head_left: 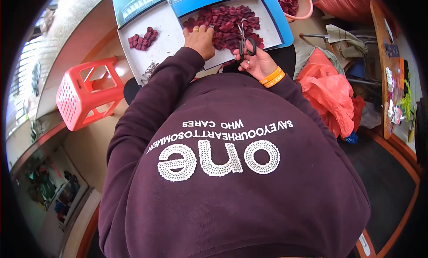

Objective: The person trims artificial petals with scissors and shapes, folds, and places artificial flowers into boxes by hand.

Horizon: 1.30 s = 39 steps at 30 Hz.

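Observation:
My right hand (pixel 259 63) grips a pair of scissors (pixel 248 48) with dark handles, the blades pointing away over the tray. An orange band circles that wrist. My left hand (pixel 200 40), wearing a ring, rests with fingers apart at the left edge of a pile of dark red petal-like pieces (pixel 234 21). The pile lies in the right section of a blue-edged tray (pixel 169 39) with a white inside. In the left section sits a small cluster of the same red pieces (pixel 143 38). What lies under my left fingertips is hidden.
Small metallic items (pixel 150 71) lie at the tray's near left corner. A pink plastic stool (pixel 73 95) stands to the left. On the right are a pink basin (pixel 304 6) of red pieces, red plastic bags (pixel 318 86) and a wooden-framed panel (pixel 387 71).

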Each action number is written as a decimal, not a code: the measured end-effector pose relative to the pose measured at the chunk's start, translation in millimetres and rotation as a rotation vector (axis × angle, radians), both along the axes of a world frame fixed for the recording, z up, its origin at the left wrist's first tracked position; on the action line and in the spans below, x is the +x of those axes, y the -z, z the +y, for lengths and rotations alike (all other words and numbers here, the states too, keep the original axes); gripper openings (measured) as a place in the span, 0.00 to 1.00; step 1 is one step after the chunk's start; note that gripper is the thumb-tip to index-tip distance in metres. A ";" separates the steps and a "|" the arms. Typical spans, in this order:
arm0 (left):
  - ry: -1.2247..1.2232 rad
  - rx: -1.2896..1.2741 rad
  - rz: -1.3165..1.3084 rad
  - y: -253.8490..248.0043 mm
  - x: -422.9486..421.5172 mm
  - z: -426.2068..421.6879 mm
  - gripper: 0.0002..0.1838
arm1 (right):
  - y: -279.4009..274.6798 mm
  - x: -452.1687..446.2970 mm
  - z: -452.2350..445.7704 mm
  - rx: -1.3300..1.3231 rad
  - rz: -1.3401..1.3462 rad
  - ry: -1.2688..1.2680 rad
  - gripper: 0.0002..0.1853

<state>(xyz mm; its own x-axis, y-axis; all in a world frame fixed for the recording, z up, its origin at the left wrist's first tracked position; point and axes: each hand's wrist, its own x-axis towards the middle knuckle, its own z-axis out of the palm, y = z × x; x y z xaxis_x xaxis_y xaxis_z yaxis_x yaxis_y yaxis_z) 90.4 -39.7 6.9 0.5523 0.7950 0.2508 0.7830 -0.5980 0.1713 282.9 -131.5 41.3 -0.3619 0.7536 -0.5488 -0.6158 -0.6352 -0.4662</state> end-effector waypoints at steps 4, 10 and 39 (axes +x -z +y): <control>0.033 -0.102 0.185 7.5 4.3 2.5 0.11 | -9.3 -3.7 -10.7 0.016 -0.100 0.087 0.21; 0.023 -0.119 0.109 14.1 -4.2 18.3 0.09 | -8.4 -7.0 -12.3 -0.023 -0.100 0.062 0.20; -0.158 -1.497 -1.853 -64.9 -24.7 -26.5 0.07 | -51.3 -27.0 8.9 0.211 -0.115 -0.283 0.21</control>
